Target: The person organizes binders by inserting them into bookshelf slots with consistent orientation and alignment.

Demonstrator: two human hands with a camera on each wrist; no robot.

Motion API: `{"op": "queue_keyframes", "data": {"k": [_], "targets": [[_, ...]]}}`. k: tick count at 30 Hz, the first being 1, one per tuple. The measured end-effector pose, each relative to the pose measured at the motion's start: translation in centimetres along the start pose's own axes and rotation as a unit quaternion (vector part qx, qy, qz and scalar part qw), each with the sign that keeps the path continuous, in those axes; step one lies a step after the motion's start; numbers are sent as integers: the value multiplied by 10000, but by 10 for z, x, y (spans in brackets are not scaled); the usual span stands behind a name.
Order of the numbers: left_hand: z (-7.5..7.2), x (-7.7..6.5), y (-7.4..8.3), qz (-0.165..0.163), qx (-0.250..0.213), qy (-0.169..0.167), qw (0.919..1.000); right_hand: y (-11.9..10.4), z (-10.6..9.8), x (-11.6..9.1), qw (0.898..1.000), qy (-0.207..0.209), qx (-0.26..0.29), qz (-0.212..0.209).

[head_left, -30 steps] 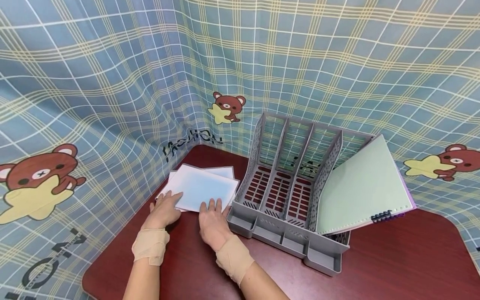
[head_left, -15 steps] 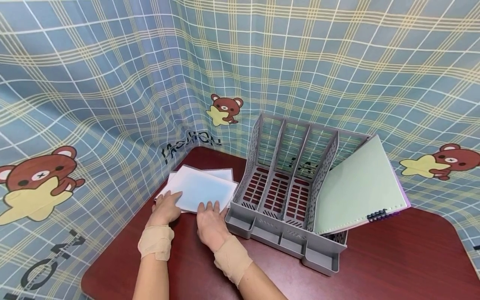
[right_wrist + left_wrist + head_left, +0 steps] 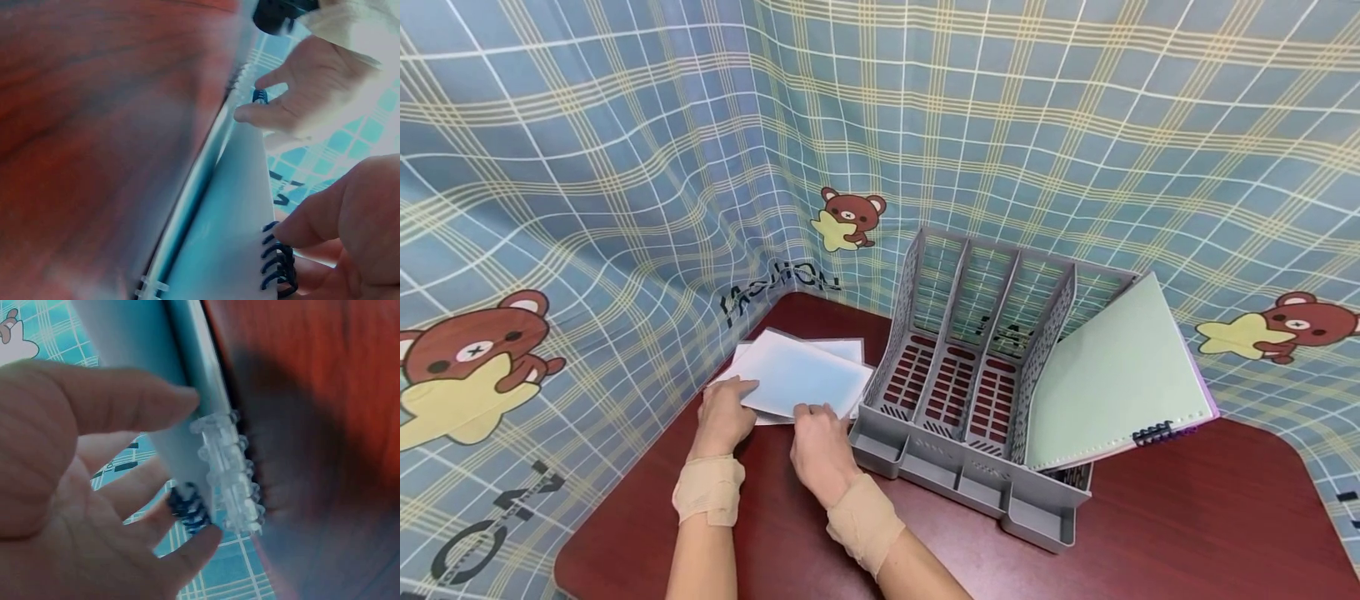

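1. So the top notebook (image 3: 808, 375) is pale blue and white, sitting left of center in the head view, on a little pile on the dark red surface (image 3: 820, 550).
2. Left hand (image 3: 726, 414) is on its lower-left corner, thumb on one side and fingers on the other, so pretty much pinching it.
3. Right hand (image 3: 822, 450) has its fingers curled on the near edge, gripping it by the dark rings (image 3: 278, 262).
4. Both wrist views show a dark gap between it and the lower notebook (image 3: 228, 475), the one with clear rings.
5. Both wrists have beige wraps (image 3: 709, 490), btw.
6. Just right of the pile, around mid-frame, there's a gray organizer (image 3: 955, 454) with upright slots and small trays along the front.
7. A pale green notebook (image 3: 1112, 375) leans way over to the right in its far-right slot.
8. Plaid curtain (image 3: 647, 125) with cartoon bears fills the back and left.
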State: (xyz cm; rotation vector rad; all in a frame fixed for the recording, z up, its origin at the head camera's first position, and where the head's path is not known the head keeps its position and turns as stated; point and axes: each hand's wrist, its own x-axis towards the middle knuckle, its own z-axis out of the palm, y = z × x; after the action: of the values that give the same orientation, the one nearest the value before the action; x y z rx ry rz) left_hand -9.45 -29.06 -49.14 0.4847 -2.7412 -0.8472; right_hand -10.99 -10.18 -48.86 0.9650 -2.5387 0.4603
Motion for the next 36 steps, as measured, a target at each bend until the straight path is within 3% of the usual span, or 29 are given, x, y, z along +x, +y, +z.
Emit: {"op": "queue_keyframes", "data": {"k": [5,11,19,27,31,36], "targets": [[4,3,1,418,-118,921,9948,4,-8,1,9990,248,363,44],[7,12,0,1376,-474,2016,9686,9,-21,4,9956,382,838,195],[4,16,8,1701,-1033,2726,9413,15,-37,7,9903,244,1324,332],[-19,12,42,1972,-1287,3453,9085,20,-51,3,9779,549,1979,385],[-31,8,63,2207,-1462,3804,8861,19,-56,3,9778,840,1889,345],[-40,4,76,2336,-1461,3987,8747,20,-63,4,9846,898,1484,218]]}}
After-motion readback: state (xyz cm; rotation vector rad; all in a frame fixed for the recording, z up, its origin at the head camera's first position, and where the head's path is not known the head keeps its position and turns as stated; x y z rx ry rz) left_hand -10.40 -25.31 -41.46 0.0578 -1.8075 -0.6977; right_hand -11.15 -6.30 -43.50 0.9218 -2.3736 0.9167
